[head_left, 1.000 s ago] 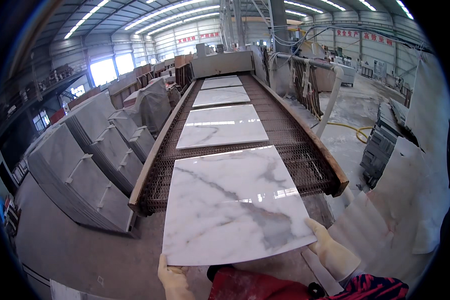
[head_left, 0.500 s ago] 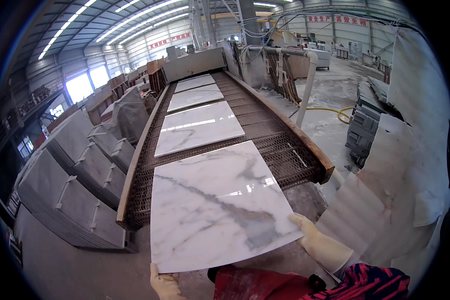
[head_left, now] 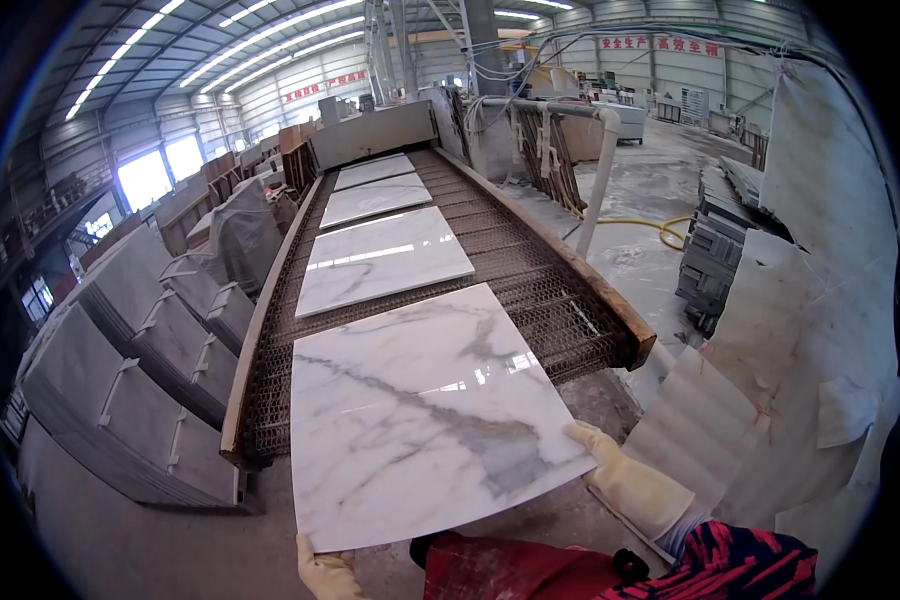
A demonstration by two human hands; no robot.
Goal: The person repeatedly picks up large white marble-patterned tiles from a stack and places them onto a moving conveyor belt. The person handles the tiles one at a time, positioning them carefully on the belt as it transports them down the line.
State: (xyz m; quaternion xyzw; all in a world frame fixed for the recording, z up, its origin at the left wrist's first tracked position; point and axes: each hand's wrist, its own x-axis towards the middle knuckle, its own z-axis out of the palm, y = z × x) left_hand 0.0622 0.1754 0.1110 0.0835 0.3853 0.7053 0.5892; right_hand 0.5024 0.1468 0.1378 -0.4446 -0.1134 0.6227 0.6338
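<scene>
L head fisheye faces fwd/dwn, slab (head_left: 425,415) nr.

White wall (head_left: 650,72) with red writing (head_left: 688,46) | curved grey roof (head_left: 195,52) with long bright lights (head_left: 135,42) | glowing windows (head_left: 142,180) far left | shiny pale floor (head_left: 640,180) on the right | thick grey post (head_left: 482,27) standing at the back

From my remote post I count: four veined white slabs (head_left: 430,410); one mesh conveyor (head_left: 530,290); two wooden side rails (head_left: 575,272); one yellow hose (head_left: 630,221); one left grip (head_left: 325,574), one right grip (head_left: 635,480), two in all.
</scene>
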